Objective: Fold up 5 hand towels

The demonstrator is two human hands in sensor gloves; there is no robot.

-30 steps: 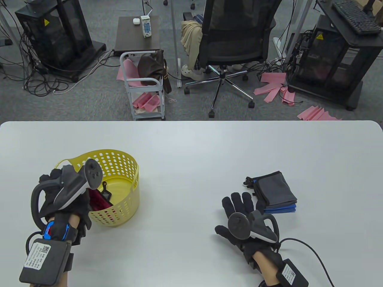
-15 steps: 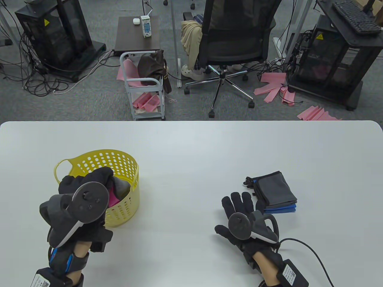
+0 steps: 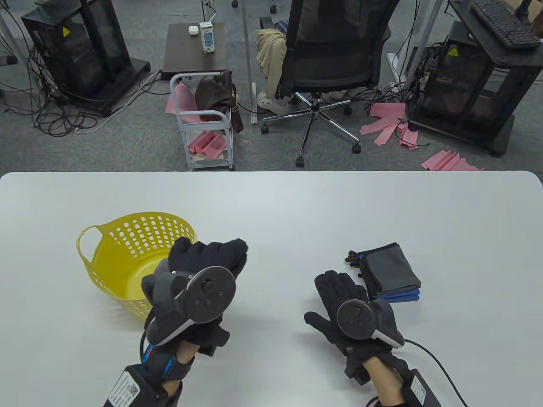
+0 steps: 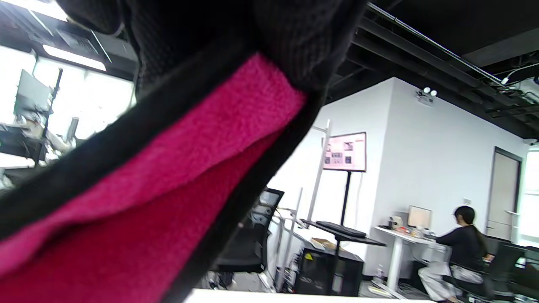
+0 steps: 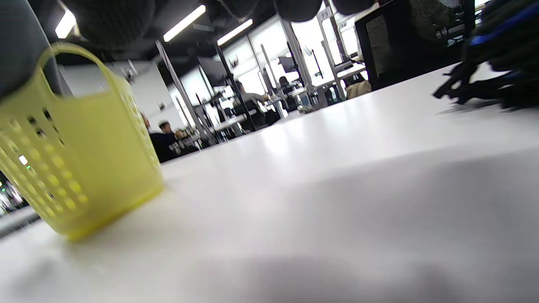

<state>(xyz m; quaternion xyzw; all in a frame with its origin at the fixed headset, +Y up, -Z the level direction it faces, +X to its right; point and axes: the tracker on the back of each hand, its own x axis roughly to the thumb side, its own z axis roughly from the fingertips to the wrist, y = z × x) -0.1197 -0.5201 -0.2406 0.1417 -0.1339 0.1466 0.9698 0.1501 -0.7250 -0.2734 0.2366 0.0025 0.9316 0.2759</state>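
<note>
At the left of the tabletop [image 3: 271, 203] stands the yellow basket [image 3: 127, 250], which now looks empty, where a second ago a pink towel lay in it. The left hand [image 3: 199, 275] has come out of the basket and moved right, and now hangs above the tabletop just beside the rim. The table view hides what it carries, but the left wrist view shows its fingers [image 4: 294, 46] closed on the pink towel [image 4: 168, 176] with dark edging. That looks like the last towel left to fold. The right hand [image 3: 343, 301] has barely shifted; it lies flat and spread on the tabletop, holding nothing, just beside the stack of folded towels [image 3: 392, 273], grey on top with blue showing beneath. The likely next step is spreading the pink towel between the hands.
</note>
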